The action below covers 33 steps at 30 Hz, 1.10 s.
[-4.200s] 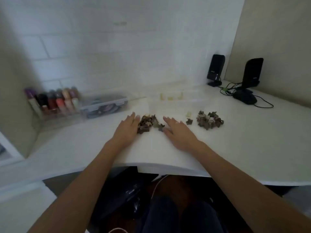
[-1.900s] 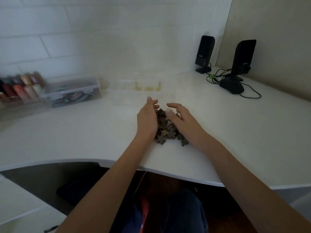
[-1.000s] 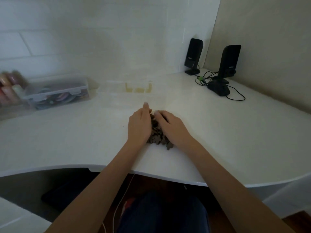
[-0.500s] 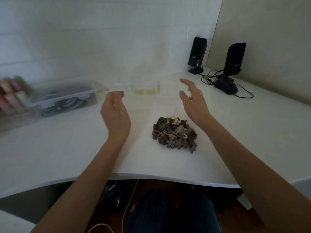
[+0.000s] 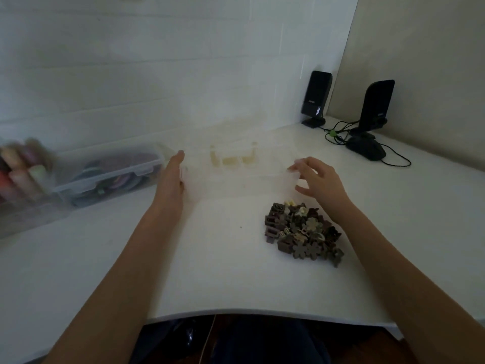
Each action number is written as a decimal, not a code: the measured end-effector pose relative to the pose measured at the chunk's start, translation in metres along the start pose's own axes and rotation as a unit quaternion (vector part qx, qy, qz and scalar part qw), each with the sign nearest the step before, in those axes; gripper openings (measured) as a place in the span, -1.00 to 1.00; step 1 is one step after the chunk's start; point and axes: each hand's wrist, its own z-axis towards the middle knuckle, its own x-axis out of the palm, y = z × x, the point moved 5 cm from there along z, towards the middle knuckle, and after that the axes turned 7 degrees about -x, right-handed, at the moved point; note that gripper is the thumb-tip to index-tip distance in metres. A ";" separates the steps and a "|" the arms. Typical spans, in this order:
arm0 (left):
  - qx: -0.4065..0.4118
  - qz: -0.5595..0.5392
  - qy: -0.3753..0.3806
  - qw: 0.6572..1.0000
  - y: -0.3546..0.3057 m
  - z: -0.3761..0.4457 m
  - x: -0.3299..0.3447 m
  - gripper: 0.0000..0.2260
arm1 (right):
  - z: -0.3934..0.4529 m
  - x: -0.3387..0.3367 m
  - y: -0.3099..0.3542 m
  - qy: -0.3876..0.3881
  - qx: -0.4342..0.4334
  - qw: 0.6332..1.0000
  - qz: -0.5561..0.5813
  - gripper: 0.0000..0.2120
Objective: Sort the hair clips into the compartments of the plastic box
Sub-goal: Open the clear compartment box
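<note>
A clear plastic box [image 5: 236,181] with compartments stands at the back middle of the white desk, and a few pale yellow clips [image 5: 231,161] lie inside it. A heap of small brown and beige hair clips [image 5: 301,232] lies in front of it, to the right. My left hand [image 5: 170,179] lies flat, fingers straight, against the box's left end. My right hand [image 5: 319,181] is at the right end, just behind the heap. Its fingers curl over the box's rim and its thumb sits below. The box is blurred.
A lidded clear container [image 5: 110,174] of coloured items and a row of bottles [image 5: 21,169] stand at the left. Two black speakers [image 5: 316,97] [image 5: 376,106], a black mouse [image 5: 366,151] and cables sit at the back right. The desk's front edge [image 5: 262,312] curves close to me.
Both hands pushed the clips into one heap, then lifted off it and moved forward to the two ends of the plastic box.
</note>
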 end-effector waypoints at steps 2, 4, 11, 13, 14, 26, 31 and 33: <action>-0.001 -0.029 0.020 0.999 -0.002 0.004 -0.004 -0.68 | -0.002 -0.002 -0.004 0.010 0.005 0.999 0.045 -0.74; 0.025 -0.032 0.014 0.999 -0.005 0.004 -0.005 -0.84 | -0.003 -0.006 -0.005 0.026 0.002 0.997 0.072 -0.76; 0.004 -0.071 0.083 0.994 -0.009 -0.020 0.011 -0.69 | -0.001 -0.008 -0.007 0.074 -0.010 0.993 0.087 -0.81; -0.029 -0.081 0.117 0.989 -0.007 -0.025 0.014 -0.60 | -0.001 -0.008 -0.006 0.078 -0.013 0.993 0.082 -0.82; -0.034 -0.083 0.122 0.988 -0.007 -0.025 0.014 -0.55 | -0.002 -0.009 -0.004 0.082 -0.019 0.994 0.075 -0.82; 0.031 -0.037 0.096 0.994 -0.007 -0.033 0.022 -0.22 | -0.029 -0.006 0.040 0.084 -0.205 0.955 -0.198 -0.88; 0.058 0.048 0.142 0.987 -0.006 -0.031 0.030 -0.21 | -0.029 0.006 0.025 0.168 -0.168 0.910 -0.339 -0.83; 0.071 0.086 0.151 0.982 -0.004 -0.030 0.031 -0.22 | -0.028 0.004 0.020 0.164 -0.147 0.906 -0.363 -0.78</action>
